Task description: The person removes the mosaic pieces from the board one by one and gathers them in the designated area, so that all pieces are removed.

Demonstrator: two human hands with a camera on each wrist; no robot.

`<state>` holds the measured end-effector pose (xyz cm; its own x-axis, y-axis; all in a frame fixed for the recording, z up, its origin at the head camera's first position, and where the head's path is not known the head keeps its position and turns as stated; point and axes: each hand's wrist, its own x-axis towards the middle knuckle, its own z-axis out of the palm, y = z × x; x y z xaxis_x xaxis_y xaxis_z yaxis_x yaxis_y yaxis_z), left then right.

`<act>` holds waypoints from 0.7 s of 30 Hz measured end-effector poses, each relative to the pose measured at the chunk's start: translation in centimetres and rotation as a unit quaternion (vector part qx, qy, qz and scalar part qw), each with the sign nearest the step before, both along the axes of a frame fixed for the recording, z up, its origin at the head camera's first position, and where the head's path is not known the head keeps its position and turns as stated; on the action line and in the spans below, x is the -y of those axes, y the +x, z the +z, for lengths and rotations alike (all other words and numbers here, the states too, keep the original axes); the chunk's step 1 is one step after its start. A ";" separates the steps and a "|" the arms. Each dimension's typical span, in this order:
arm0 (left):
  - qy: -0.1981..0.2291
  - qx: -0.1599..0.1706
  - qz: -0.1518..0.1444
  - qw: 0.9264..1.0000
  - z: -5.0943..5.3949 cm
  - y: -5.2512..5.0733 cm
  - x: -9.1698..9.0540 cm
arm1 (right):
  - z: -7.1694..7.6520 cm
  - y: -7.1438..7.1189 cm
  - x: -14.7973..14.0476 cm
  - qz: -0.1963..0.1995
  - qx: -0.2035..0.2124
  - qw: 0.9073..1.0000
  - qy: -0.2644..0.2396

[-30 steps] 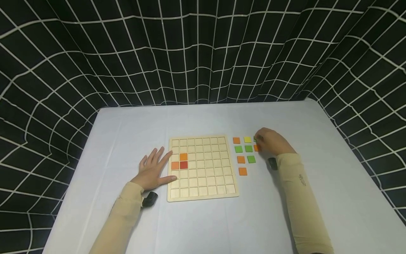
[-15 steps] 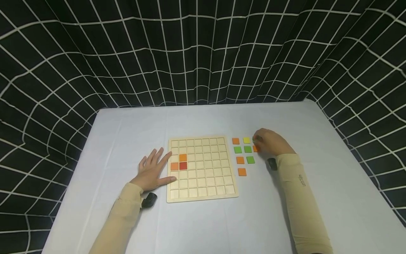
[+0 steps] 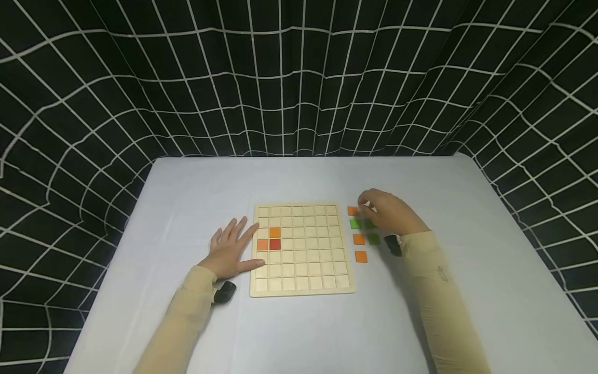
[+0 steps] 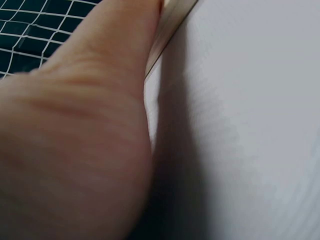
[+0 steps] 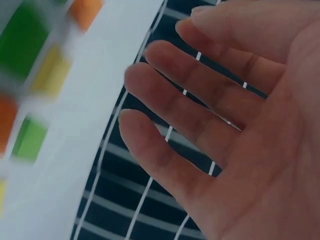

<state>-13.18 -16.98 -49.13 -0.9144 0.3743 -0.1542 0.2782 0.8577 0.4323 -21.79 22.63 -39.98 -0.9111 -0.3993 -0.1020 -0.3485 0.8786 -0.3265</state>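
A square wooden grid board [image 3: 301,262] lies on the table. Near its left side, two orange tiles [image 3: 274,232] and a red tile [image 3: 275,244] sit in cells. My left hand [image 3: 226,256] lies with fingers spread, its thumb and index finger reaching over the board's left edge. Above the loose tiles is my right hand [image 3: 390,212], fingers loosely curved. The right wrist view shows no tile between its fingers [image 5: 160,85], though thumb and index finger overlap there. Beside the hand are green tiles [image 3: 355,224], orange tiles [image 3: 358,239] and a yellow tile [image 5: 52,71], which the hand hides in the head view.
The white-covered table [image 3: 299,332] extends around the board and tiles. A black curtain with a white grid [image 3: 299,93] hangs behind the table and along both sides. A small black camera [image 3: 225,292] is on the left wrist and another black camera [image 3: 393,245] on the right.
My right hand has moved left from the far-right tiles, and its fingers have loosened. My left hand stays at the board's edge. The head view has shifted slightly.
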 end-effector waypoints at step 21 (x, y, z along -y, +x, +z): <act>0.000 -0.005 -0.006 1.000 0.4 0.1 0.1 | -2.3 1.1 14.6 0.243 -0.055 0.968 0.034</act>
<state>-13.09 -17.12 -48.78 -0.9115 0.3851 -0.1447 0.2931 0.8547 0.4284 -20.66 8.04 -42.25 -0.6239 -0.7794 -0.0566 -0.7555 0.6201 -0.2113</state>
